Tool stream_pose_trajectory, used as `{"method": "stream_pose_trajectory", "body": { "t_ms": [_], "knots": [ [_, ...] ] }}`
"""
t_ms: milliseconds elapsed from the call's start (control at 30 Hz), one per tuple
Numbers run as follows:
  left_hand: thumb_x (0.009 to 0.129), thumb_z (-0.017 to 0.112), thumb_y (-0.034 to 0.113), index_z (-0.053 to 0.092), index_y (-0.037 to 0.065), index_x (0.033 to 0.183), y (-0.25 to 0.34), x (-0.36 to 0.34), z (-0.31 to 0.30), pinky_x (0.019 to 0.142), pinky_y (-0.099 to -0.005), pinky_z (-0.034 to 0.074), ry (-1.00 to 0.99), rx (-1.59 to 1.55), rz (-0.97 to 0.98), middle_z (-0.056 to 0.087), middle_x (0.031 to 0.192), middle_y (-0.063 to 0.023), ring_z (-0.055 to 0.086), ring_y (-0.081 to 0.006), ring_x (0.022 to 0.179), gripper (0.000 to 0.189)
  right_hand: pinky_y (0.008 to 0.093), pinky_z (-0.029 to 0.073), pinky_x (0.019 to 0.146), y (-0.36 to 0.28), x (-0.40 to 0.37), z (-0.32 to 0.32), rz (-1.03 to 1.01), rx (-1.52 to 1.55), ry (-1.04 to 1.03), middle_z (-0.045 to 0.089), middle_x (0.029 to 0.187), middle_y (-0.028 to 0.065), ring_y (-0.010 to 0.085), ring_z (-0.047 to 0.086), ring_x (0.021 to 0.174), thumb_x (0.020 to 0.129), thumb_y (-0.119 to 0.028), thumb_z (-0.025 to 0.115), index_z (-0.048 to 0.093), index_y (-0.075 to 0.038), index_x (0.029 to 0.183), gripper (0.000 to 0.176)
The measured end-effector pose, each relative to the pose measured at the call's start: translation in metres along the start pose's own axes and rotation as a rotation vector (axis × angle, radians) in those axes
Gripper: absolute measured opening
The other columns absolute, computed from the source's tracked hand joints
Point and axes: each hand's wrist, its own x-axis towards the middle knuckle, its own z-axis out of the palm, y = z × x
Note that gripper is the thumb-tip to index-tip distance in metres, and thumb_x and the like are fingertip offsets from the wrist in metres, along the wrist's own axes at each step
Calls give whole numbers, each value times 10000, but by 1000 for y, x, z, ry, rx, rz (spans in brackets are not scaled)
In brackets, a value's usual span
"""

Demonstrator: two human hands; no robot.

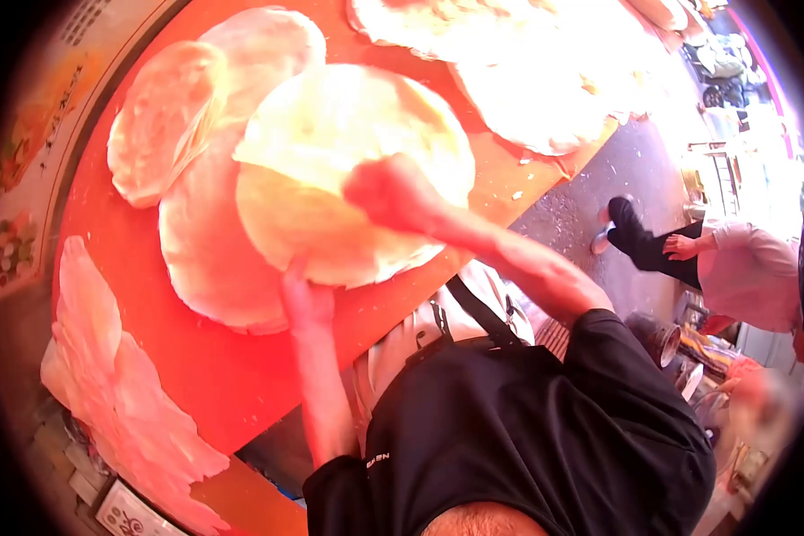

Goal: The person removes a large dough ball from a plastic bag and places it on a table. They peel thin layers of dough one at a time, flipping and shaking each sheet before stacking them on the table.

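Note:
A large, round, thin flatbread (322, 219) lies over other sheets near the table's front edge, brightly lit on its far half. My right hand (393, 192) is closed over the middle of it, fingers curled at the line where the pale and darker parts meet. At its near left rim, my left hand (308, 290) grips the edge, with one fingertip showing on top and the rest partly hidden. Under and beside it lie more flatbreads: a long one (210, 259) below and a folded round one (165, 121) at the far left.
The orange-red table (241, 384) carries more overexposed sheets (536, 98) at the far right. A torn, layered pile (121, 393) lies along the left side. A person in a light top (746, 272) is at the right, beyond the table, beside cluttered goods.

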Motion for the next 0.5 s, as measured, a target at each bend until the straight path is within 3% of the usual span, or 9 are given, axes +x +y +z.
{"method": "stream_pose_trajectory", "body": {
  "t_ms": [67, 233, 300, 367, 400, 467, 500],
  "knots": [
    [919, 557, 146, 470, 37, 1316, 12, -14, -22, 936, -455, 496, 35, -28, 26, 571, 1265, -117, 567, -301, 1140, 421, 304, 561, 595, -3, -1, -75, 391, 709, 62, 697, 806, 112, 172, 674, 663, 823, -104, 673, 699, 30, 942, 182],
    [912, 565, 167, 471, 50, 1311, 41, -42, -70, 868, -442, 533, 44, 61, -11, 599, 1214, -118, 612, -285, 1063, 426, 284, 546, 600, 81, -37, -183, 588, 788, 544, 665, 757, 77, 155, 646, 634, 844, -154, 693, 664, 9, 982, 216],
    [923, 553, 216, 469, 55, 1311, 38, -46, -68, 817, -424, 547, 83, 53, -8, 600, 1202, -121, 628, -285, 1013, 428, 243, 534, 574, 115, -65, -209, 699, 702, 633, 667, 777, 57, 119, 633, 620, 859, -173, 687, 657, -11, 966, 196],
    [940, 531, 281, 470, 57, 1306, 30, -46, -63, 738, -411, 562, 120, 54, 38, 605, 1180, -122, 644, -281, 944, 433, 258, 537, 577, 169, -85, -215, 783, 578, 686, 671, 783, 62, 132, 639, 622, 853, -192, 693, 657, -4, 979, 229],
    [948, 513, 310, 468, 58, 1306, 32, -48, -67, 698, -409, 557, 27, 50, 18, 607, 1166, -120, 644, -277, 907, 441, 265, 538, 578, 194, -97, -216, 826, 515, 717, 673, 786, 65, 138, 642, 623, 850, -202, 696, 656, -1, 985, 245],
    [963, 477, 367, 462, 59, 1307, 38, -52, -79, 618, -404, 546, -159, 38, -16, 613, 1140, -117, 642, -267, 832, 462, 346, 547, 672, 247, -124, -218, 930, 154, 707, 688, 865, 126, 215, 671, 744, 808, -279, 734, 650, 18, 1013, 370],
    [971, 443, 420, 455, 59, 1305, 38, -54, -81, 512, -406, 506, -233, 66, 3, 621, 1091, -118, 622, -261, 740, 492, 403, 516, 798, 236, -126, -212, 971, -422, 713, 682, 961, 192, 287, 660, 904, 762, -344, 760, 608, 51, 1093, 537]
  ]
}}
